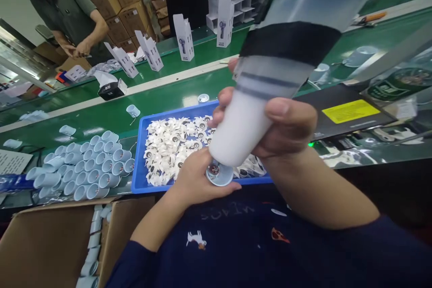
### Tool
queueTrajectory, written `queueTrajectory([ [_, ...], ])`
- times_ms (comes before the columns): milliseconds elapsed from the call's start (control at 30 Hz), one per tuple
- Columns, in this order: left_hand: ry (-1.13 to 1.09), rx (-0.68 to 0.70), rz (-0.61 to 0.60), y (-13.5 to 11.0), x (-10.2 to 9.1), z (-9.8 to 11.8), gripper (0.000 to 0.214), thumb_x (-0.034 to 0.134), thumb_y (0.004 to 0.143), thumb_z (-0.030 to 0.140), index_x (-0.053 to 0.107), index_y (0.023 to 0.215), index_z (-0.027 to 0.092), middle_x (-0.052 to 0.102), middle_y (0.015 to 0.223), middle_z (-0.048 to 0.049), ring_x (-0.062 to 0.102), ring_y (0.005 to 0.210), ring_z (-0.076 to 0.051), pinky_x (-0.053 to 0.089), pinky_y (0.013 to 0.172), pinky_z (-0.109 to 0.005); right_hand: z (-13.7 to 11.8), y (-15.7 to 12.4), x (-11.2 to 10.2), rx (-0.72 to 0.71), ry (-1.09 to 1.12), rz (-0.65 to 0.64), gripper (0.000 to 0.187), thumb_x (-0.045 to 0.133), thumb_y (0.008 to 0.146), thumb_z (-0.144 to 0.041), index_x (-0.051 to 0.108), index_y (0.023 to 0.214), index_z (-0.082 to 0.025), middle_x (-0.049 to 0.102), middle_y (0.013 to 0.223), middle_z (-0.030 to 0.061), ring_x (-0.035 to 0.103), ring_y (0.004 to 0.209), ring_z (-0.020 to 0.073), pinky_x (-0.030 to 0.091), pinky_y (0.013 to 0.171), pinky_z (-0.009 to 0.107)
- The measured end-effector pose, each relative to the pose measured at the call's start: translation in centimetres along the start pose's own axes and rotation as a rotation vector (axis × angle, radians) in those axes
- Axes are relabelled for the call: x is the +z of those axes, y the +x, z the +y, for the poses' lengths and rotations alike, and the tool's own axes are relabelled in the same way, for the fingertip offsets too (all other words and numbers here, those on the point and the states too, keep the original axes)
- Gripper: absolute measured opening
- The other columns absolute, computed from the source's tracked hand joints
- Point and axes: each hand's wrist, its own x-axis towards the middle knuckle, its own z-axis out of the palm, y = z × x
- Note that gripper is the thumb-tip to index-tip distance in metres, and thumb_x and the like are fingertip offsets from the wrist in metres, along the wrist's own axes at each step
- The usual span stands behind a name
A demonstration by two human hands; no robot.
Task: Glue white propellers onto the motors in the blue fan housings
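My left hand (pixel 194 175) is closed around a small light-blue plastic cup (pixel 221 179) with a dark metal-coloured part inside. My right hand (pixel 286 128) grips a large tube-shaped tool (pixel 249 112), white at its lower end and translucent higher up, with a black tape band around it. The tool slants down, its white end just over the cup's mouth; whether the two touch I cannot tell. Beneath both hands lies a blue tray (pixel 137 171) of white fan blades (pixel 172 144), partly hidden by the hands.
Many light-blue cups (pixel 89 164) lie stacked at the left, above an open cardboard box (pixel 43 243). White cartons (pixel 184 38) stand along the green conveyor (pixel 168 87). A black device with a yellow label (pixel 351 111) sits right. Two people stand across the line.
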Motion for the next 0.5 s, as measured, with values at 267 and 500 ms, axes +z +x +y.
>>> queueTrajectory([
  [267, 0.105, 0.065, 0.064, 0.0, 0.5, 1.4, 0.029, 0.078, 0.069, 0.038, 0.059, 0.082, 0.02, 0.065, 0.077, -0.0006, 0.06, 0.065, -0.016, 0.047, 0.058, -0.028, 1.0, -1.1, -0.7, -0.056, -0.075, -0.085, 0.032, 0.083, 0.072, -0.047, 0.07, 0.084, -0.02, 0.063, 0.085, 0.0043, 0.063, 0.072, 0.0183, 0.055, 0.064, 0.031],
  [500, 0.113, 0.049, 0.065, 0.2, 0.9, 1.3, 0.029, 0.078, 0.069, 0.038, 0.055, 0.077, 0.021, 0.062, 0.07, 0.0004, 0.058, 0.062, -0.016, 0.045, 0.056, -0.029, 0.9, -1.3, -1.0, -0.023, -0.084, -0.085, 0.035, 0.084, 0.068, -0.046, 0.069, 0.084, -0.018, 0.064, 0.084, 0.0053, 0.062, 0.071, 0.018, 0.055, 0.059, 0.029],
])
